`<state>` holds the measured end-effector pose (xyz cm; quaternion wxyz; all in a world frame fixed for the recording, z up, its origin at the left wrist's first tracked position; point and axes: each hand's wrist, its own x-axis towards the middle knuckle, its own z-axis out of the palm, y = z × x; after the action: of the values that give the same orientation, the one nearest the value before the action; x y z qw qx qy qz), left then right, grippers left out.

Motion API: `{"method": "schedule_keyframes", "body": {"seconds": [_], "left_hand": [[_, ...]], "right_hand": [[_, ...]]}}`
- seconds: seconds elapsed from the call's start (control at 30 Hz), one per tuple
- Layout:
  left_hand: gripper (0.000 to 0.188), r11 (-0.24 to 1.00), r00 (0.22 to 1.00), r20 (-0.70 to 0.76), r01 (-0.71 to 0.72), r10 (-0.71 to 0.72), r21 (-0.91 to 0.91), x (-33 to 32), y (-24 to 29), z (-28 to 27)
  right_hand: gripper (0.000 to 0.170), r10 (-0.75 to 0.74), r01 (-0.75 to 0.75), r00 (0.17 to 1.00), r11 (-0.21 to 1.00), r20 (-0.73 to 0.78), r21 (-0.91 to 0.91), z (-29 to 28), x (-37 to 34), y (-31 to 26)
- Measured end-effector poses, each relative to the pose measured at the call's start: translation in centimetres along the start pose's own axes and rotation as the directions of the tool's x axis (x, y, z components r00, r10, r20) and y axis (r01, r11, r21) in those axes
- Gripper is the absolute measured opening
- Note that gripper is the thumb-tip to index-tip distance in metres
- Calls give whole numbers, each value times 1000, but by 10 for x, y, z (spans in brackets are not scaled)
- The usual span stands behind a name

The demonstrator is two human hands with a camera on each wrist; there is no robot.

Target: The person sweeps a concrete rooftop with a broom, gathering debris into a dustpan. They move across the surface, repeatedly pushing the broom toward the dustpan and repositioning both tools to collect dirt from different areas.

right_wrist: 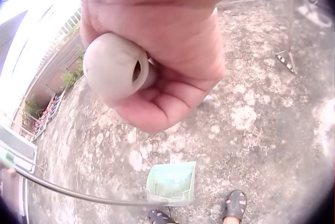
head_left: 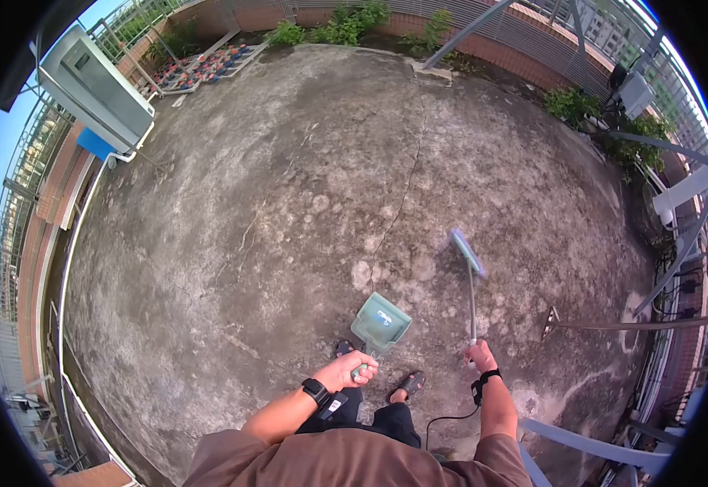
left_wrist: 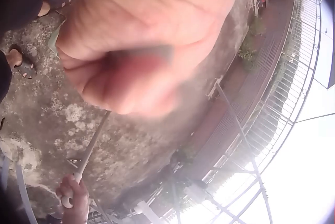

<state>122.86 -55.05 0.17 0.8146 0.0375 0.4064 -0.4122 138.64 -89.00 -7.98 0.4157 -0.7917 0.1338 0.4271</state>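
My left hand (head_left: 347,372) grips the upper end of a long-handled dustpan's handle, which the right wrist view shows as a thin metal pole (right_wrist: 86,197). The green dustpan (head_left: 380,323) sits low in front of my feet, with its pan turned away from me. My right hand (head_left: 481,355) is curled round the pale handle end of a broom (head_left: 473,304); its rounded grey-white tip (right_wrist: 112,67) shows in the right wrist view. Ahead and to the right of the dustpan, the broom head (head_left: 467,252) lies low over the concrete, blurred at its bristles.
Stained, cracked concrete (head_left: 289,203) spreads all round. A pole with a flat metal foot (head_left: 550,321) reaches in from the right. A grey cabinet (head_left: 98,89) stands at the far left, and plants (head_left: 346,24) grow along the back wall. Sandalled feet (head_left: 406,385) are just below the dustpan.
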Motion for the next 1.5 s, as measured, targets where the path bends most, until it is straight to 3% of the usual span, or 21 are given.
{"method": "schedule_keyframes", "body": {"seconds": [0.07,0.1,0.17,0.2,0.23,0.27,0.33,0.4,0.43,0.5,0.6,0.8,1.0,1.07,1.17,1.23,1.33,1.37,1.43,1.47,1.5], "left_hand": [[18,999,998,-42,-49,50,19,-1,8,-3],[18,998,997,-48,-57,57,10,-2,14,-6],[18,995,993,-80,-81,85,63,-6,23,-10],[18,995,994,-68,-82,85,52,-12,28,-9],[18,994,991,-84,-99,103,45,-21,33,-7],[18,992,988,-95,-119,122,37,-31,39,-1],[18,986,987,-49,-147,151,84,-39,50,-1],[18,973,986,-40,-154,163,173,-17,60,-29],[18,979,990,-39,-125,133,159,-18,66,-28],[18,984,994,-18,-106,110,146,-20,72,-32],[17,992,994,-25,-103,105,68,-42,72,-20],[18,984,983,-39,-180,180,12,-57,71,-19],[13,972,954,-190,-234,232,13,-65,91,23],[15,949,958,-146,-271,248,-164,-61,99,26],[17,936,931,-229,-322,285,-144,-52,115,43],[17,933,927,-250,-324,280,-156,-45,124,48],[16,926,924,-253,-336,288,-173,-42,138,49],[16,929,916,-277,-339,290,-147,-42,143,50],[16,930,914,-267,-347,306,-124,-41,149,43],[16,929,917,-254,-347,308,-127,-44,152,39],[12,929,930,-232,-326,284,-173,-47,155,34]], "right_hand": [[7,-421,467,884,785,203,-407,25,92,63],[7,-421,473,881,783,215,-404,45,90,58],[5,-289,517,854,387,432,-764,84,71,46],[13,-364,718,679,153,637,-679,102,67,69],[14,-15,192,958,775,287,-602,124,50,83],[20,236,-118,946,889,224,-442,135,-16,26],[20,-90,469,831,644,549,-605,137,-50,64],[17,343,-101,857,844,384,-527,130,-114,14],[17,346,-105,861,838,373,-536,122,-120,14],[15,295,-179,851,941,434,-288,100,-131,28],[17,269,-215,892,959,364,-182,71,-149,-11],[15,126,-89,950,986,287,-141,24,-95,-80],[11,-82,95,980,993,183,-64,-27,62,-166],[13,-132,130,986,991,99,25,-39,126,-184],[18,-142,137,975,990,172,42,-47,224,-191],[21,-93,91,983,996,156,19,-47,224,-229],[22,-178,180,984,975,28,-131,-14,264,-205],[28,-134,169,978,958,157,-234,-2,297,-169],[24,-375,572,810,675,451,-466,11,263,-133],[31,102,13,967,896,233,-443,27,211,-162],[35,67,72,966,859,251,-506,40,197,-131]]}}
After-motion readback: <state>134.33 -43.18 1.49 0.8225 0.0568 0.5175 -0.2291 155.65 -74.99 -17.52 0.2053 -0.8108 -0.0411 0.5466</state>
